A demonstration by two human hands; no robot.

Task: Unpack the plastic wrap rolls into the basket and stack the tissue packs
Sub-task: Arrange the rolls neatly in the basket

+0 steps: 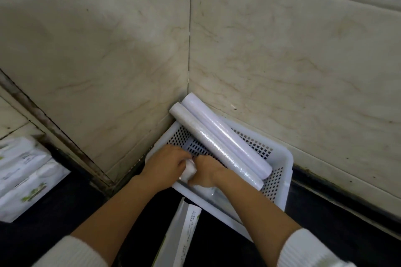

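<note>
A white perforated basket (280, 158) sits in the tiled corner on a black counter. Two plastic wrap rolls lie diagonally across it: a pale lilac roll (225, 136) and a thinner whitish roll (217, 147) beside it, their far ends resting on the rim against the wall. A third roll (191, 170) is at the basket's near-left edge, mostly hidden by my hands. My left hand (167, 162) and my right hand (206, 171) are both closed around its end. White tissue packs (23, 173) with green print lie at the far left.
An opened white carton (182, 234) with printed text lies on the black counter between my forearms, just in front of the basket. Marble-patterned tiled walls meet in a corner behind the basket. A dark ledge runs along the left wall.
</note>
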